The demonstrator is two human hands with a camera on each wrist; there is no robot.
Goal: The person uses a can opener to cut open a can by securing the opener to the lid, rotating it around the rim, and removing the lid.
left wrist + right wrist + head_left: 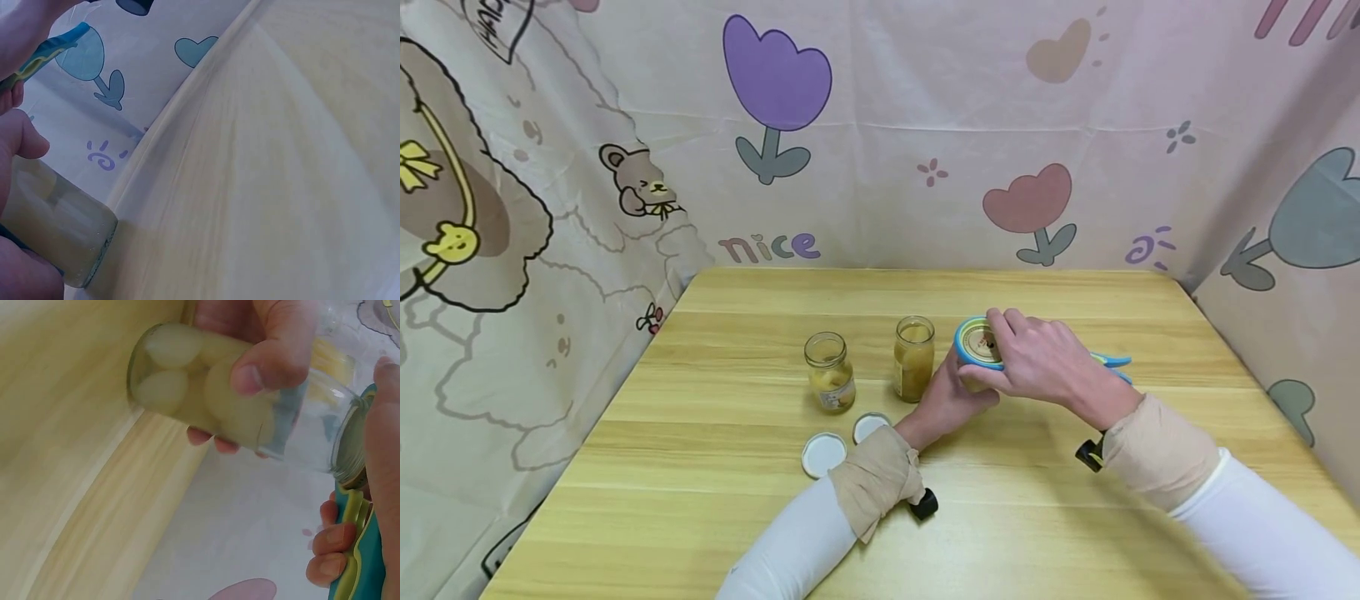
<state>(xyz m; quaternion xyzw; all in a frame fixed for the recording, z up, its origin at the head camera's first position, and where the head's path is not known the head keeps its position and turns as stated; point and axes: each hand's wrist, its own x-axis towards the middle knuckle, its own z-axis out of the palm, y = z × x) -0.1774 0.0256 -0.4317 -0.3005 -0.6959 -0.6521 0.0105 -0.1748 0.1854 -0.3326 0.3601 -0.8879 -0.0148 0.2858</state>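
Note:
A glass jar (pixel 206 394) holding pale round fruit in liquid is gripped by my left hand (pixel 949 402), thumb on one side and fingers on the other in the right wrist view. On its mouth sits a gold lid (pixel 981 342), ringed by the blue and yellow head of a jar opener (pixel 350 569). My right hand (pixel 1048 362) holds this opener, fingers curled round its handles; the handle ends stick out behind the hand in the head view. In the left wrist view, the jar's base (pixel 94 250) shows below the left hand, close over the table.
Left of the hands stand two lidless jars: a short one (pixel 831 375) and a taller one (pixel 913 358), both with yellowish contents. Two lids, one (pixel 823 455) nearer and another (pixel 871 427) by the left wrist, lie white side up on the wooden table (pixel 722 367). Patterned cloth hangs behind.

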